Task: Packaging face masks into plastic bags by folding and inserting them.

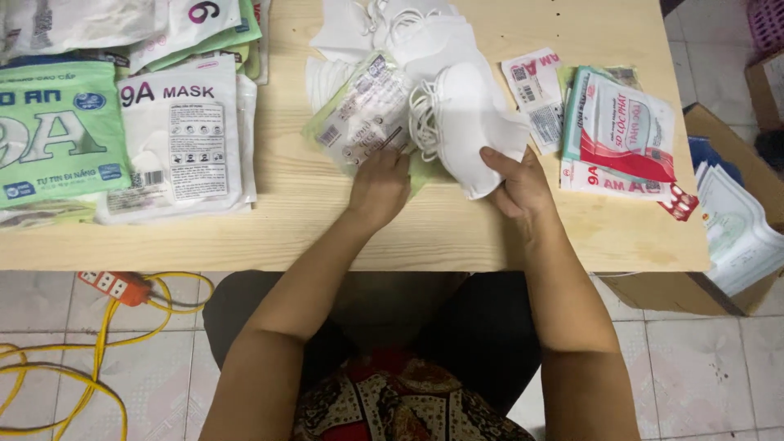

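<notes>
Gripping a stack of white masks [467, 122] near the table's [457, 233] middle, the right hand [516, 181] has its fingers clamped on it; the left hand [378, 186] pinches a clear printed packet [359, 114] just beside.

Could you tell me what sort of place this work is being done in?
Probably a small home or workshop packing station: a plain wooden table on a tiled floor, loose white face masks by the hands, stacks of sealed mask packets, and a cardboard box beside the table.
</notes>
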